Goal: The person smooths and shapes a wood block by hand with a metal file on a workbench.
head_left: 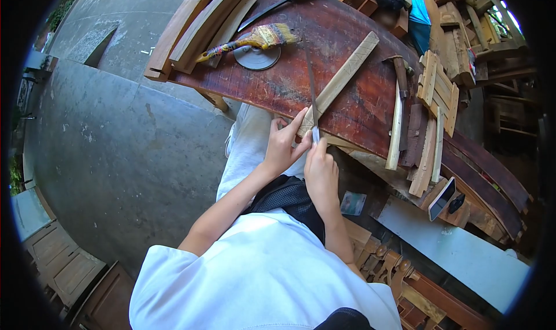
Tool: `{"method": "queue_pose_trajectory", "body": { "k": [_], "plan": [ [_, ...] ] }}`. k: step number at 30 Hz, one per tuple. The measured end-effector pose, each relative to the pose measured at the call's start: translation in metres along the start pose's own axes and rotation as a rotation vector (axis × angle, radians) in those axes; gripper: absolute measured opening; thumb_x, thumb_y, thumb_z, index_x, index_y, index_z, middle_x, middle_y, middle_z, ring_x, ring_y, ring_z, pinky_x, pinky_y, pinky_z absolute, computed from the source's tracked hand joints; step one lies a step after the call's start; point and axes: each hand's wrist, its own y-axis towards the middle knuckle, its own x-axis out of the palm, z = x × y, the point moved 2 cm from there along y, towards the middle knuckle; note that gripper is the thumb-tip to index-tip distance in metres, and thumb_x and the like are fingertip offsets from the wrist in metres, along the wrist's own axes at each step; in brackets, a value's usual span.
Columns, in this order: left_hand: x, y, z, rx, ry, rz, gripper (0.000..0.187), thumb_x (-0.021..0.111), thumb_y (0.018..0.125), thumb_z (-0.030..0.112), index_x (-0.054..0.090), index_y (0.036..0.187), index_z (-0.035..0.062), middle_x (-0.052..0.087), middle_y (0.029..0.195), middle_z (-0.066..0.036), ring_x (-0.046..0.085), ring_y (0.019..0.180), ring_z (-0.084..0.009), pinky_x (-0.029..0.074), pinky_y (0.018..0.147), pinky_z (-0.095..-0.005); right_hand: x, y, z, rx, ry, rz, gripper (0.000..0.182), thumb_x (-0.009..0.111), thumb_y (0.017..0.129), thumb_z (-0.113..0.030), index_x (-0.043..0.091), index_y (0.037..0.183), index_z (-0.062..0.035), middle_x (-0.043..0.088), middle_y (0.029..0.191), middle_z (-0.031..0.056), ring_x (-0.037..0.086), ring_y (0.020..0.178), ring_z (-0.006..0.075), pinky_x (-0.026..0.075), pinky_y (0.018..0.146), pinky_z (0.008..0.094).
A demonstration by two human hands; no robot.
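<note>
A pale wooden strip (pixel 341 75) with pencil-like marks lies slantwise on the reddish-brown table (pixel 243 92), its near end at the table's edge. My left hand (pixel 282 145) grips that near end, with the index finger along the wood and the thumb close to the tool. In my right hand (pixel 321 171) is the whitish handle of a long, thin metal file (pixel 313 92). The file lies across the strip near its end and points away from me. My right fingers are closed round the handle; the contact beneath the file is hidden.
A paintbrush (pixel 266 36) rests over a grey disc (pixel 258 59), beside curved wooden pieces (pixel 202 26). A dark-handled long blade (pixel 272 8) lies behind them. To the right are a hammer (pixel 400 75), several wood offcuts (pixel 425 156) and a phone (pixel 442 199).
</note>
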Motion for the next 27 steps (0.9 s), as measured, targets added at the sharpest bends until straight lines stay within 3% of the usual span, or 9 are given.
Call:
{"method": "queue_pose_trajectory", "body": {
  "k": [1,3,12,14,15,16,18,26,27],
  "plan": [
    [0.001,0.000,0.000,0.003,0.000,-0.003,0.057,0.069,0.087,0.015,0.053,0.140,-0.0002,0.071,0.091,-0.014,0.053,0.062,-0.0228,0.040,0.088,-0.0379,-0.002,0.004,-0.002,0.003,0.007,-0.027,0.020,0.044,0.104,-0.017,0.044,0.099,0.0025,0.063,0.068,0.0293,0.067,0.070,0.0465,0.054,0.060,0.0539],
    [0.000,0.003,0.000,0.063,0.023,0.051,0.060,0.071,0.086,0.015,0.052,0.141,0.0014,0.065,0.073,-0.007,0.057,0.055,-0.0184,0.040,0.084,-0.0372,0.001,-0.001,0.001,0.008,0.040,-0.014,0.021,0.044,0.104,-0.018,0.044,0.100,0.0024,0.063,0.068,0.0295,0.066,0.070,0.0467,0.053,0.059,0.0546],
    [0.000,0.001,-0.001,0.068,0.080,0.033,0.064,0.073,0.086,0.016,0.050,0.143,0.0016,0.063,0.074,-0.008,0.052,0.057,-0.0205,0.041,0.083,-0.0382,-0.011,-0.038,0.038,0.111,0.410,0.060,0.020,0.042,0.105,-0.014,0.050,0.098,0.0016,0.061,0.067,0.0269,0.065,0.066,0.0446,0.044,0.053,0.0521],
    [0.002,-0.003,0.003,0.044,0.091,0.022,0.064,0.073,0.086,0.016,0.050,0.143,0.0006,0.067,0.084,-0.012,0.051,0.065,-0.0233,0.041,0.084,-0.0388,-0.008,-0.041,0.051,0.099,0.439,0.176,0.022,0.041,0.107,-0.015,0.052,0.098,0.0022,0.049,0.057,0.0140,0.052,0.046,0.0219,0.036,0.046,0.0378],
    [0.004,-0.004,0.004,0.014,0.102,0.017,0.065,0.074,0.086,0.016,0.050,0.144,-0.0003,0.070,0.093,-0.015,0.050,0.072,-0.0260,0.042,0.086,-0.0395,-0.006,-0.041,0.056,0.084,0.431,0.197,0.023,0.040,0.107,-0.015,0.052,0.097,0.0018,0.047,0.055,0.0110,0.048,0.044,0.0181,0.035,0.044,0.0356],
    [0.006,-0.006,0.006,0.023,0.102,0.010,0.065,0.074,0.086,0.016,0.050,0.144,-0.0003,0.070,0.093,-0.015,0.050,0.072,-0.0260,0.042,0.086,-0.0395,-0.007,-0.043,0.059,0.089,0.436,0.205,0.023,0.040,0.107,-0.015,0.052,0.097,0.0018,0.047,0.055,0.0110,0.048,0.044,0.0181,0.035,0.044,0.0356],
    [0.011,-0.009,0.009,0.039,0.123,0.055,0.068,0.076,0.086,0.020,0.048,0.145,-0.0009,0.061,0.072,-0.007,0.049,0.060,-0.0211,0.041,0.081,-0.0377,-0.006,-0.045,0.063,0.095,0.462,0.205,0.023,0.041,0.107,-0.015,0.052,0.096,0.0014,0.046,0.054,0.0104,0.046,0.043,0.0175,0.034,0.044,0.0348],
    [0.004,-0.006,0.018,0.168,0.125,-0.177,0.064,0.075,0.088,0.021,0.051,0.144,0.0035,0.060,0.072,-0.003,0.057,0.064,-0.0148,0.040,0.080,-0.0353,-0.010,-0.052,0.069,0.107,0.531,0.283,0.023,0.042,0.107,-0.015,0.052,0.094,0.0007,0.048,0.054,0.0113,0.052,0.044,0.0213,0.035,0.044,0.0369],
    [-0.001,0.001,0.013,0.166,0.091,-0.192,0.063,0.075,0.087,0.018,0.052,0.144,0.0063,0.065,0.078,-0.005,0.060,0.070,-0.0184,0.041,0.087,-0.0411,-0.012,-0.054,0.071,0.113,0.528,0.293,0.023,0.043,0.107,-0.015,0.053,0.093,0.0006,0.048,0.055,0.0118,0.054,0.044,0.0227,0.036,0.044,0.0376]
  ]
}}
